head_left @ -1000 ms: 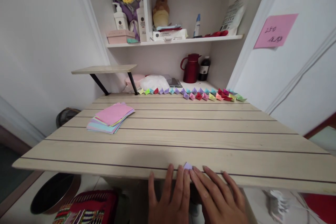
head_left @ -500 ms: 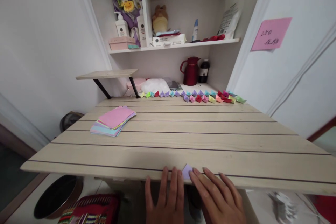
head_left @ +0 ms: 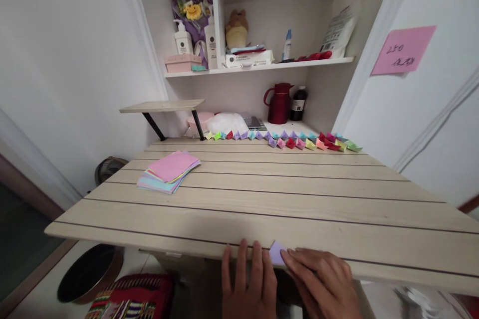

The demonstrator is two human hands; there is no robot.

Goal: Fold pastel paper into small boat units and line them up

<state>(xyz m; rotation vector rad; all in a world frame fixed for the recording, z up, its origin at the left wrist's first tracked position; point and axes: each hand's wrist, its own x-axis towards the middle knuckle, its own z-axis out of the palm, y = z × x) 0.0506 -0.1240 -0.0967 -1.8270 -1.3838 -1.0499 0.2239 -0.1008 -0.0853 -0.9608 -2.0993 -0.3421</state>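
Observation:
A small folded piece of light purple paper (head_left: 277,253) lies at the front edge of the wooden tabletop, its pointed corner facing away from me. My right hand (head_left: 322,279) has its fingers curled and pressed together, the fingertips on the paper's right side; the thumb is hidden. To the left of the paper, my left hand (head_left: 250,279) rests its stretched fingers on the table edge, slightly apart, with the nearest fingertip close beside the paper. Further back at the left sits a stack of coloured paper sheets (head_left: 174,165), a pink one on top.
Rows of small folded paper pieces (head_left: 291,143) in many colours line the back of the table (head_left: 224,209). Behind them stand a red jug (head_left: 280,104) and a dark bottle (head_left: 298,103). A small raised shelf (head_left: 162,105) is at the back left.
My right hand's fingers have gone from stretched out flat to curled together at the paper. The left hand stays beside it. The whole view has shifted slightly.

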